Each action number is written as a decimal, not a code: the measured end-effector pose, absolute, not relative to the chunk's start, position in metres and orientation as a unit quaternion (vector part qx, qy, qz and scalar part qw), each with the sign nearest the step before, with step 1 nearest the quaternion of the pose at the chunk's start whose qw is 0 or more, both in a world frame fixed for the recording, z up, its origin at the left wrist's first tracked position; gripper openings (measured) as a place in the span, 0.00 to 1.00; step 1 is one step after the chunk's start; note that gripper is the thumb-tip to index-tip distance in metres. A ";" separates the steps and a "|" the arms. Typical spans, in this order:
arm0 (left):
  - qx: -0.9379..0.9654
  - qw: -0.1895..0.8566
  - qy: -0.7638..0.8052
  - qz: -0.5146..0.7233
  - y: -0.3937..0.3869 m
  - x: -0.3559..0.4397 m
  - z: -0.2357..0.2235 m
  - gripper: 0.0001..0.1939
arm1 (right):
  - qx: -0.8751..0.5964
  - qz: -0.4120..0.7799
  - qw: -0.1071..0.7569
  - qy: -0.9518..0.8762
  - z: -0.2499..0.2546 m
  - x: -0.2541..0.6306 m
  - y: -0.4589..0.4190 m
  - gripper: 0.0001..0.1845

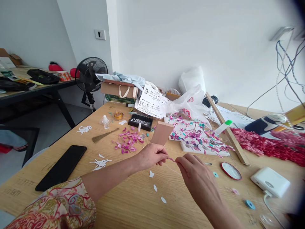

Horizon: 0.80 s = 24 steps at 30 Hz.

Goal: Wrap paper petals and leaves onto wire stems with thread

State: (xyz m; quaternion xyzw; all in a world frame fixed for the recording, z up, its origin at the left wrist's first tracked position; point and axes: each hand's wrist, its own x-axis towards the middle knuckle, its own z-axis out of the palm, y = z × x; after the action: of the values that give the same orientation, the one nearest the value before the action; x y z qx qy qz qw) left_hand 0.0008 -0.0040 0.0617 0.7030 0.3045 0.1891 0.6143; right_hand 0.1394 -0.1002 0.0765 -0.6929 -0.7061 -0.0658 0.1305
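Over the middle of the table, a thin pink-purple strand [172, 159] is stretched between my two hands. My left hand [151, 156] pinches its left end between thumb and fingers. The fingers of my right hand [194, 170] close on the other end. A pale thread runs below the strand toward my right hand. Just behind my left hand stands a small wooden block [162, 133]. On the tabletop below lie small white petal-shaped cutouts [155, 188]. A heap of pink-purple petals [130, 140] lies beyond my left forearm.
A black phone [61, 167] lies at left. Finished-looking flower sprigs [195, 133] rest on white foam behind the hands. On the right are a wooden bar [228, 132], a red-rimmed lid [231, 170], a white adapter [270, 182] and red bundles [269, 144]. A black tray [140, 122] stands behind.
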 end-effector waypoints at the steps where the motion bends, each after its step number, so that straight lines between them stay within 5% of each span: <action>1: 0.716 0.600 0.305 0.186 -0.004 0.001 0.062 0.06 | -0.692 -0.034 0.133 -0.709 0.079 0.141 -0.099 0.12; 6: 0.737 0.586 0.291 0.168 -0.005 0.000 0.063 0.05 | -0.652 0.220 0.183 -0.702 0.091 0.154 -0.095 0.10; 13: 0.627 0.731 0.218 0.158 -0.008 -0.003 0.057 0.07 | -0.556 0.474 0.349 -0.587 0.078 0.169 -0.088 0.07; 16: 0.524 0.808 0.204 0.174 -0.013 -0.004 0.051 0.08 | -0.568 0.409 0.425 -0.574 0.067 0.168 -0.085 0.05; 19: 0.405 0.861 0.218 0.215 -0.016 -0.002 0.041 0.10 | -0.606 0.184 0.486 -0.602 0.057 0.163 -0.087 0.06; 24: 0.307 0.895 0.227 0.232 -0.016 0.000 0.032 0.09 | -0.598 -0.167 0.399 -0.675 0.055 0.150 -0.098 0.13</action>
State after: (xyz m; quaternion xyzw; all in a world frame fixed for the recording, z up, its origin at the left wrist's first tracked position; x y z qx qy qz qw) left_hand 0.0000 -0.0158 0.0320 0.3073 0.2273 0.2317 0.8945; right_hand 0.1497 -0.0980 0.0548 -0.5978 -0.6752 -0.1666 0.3987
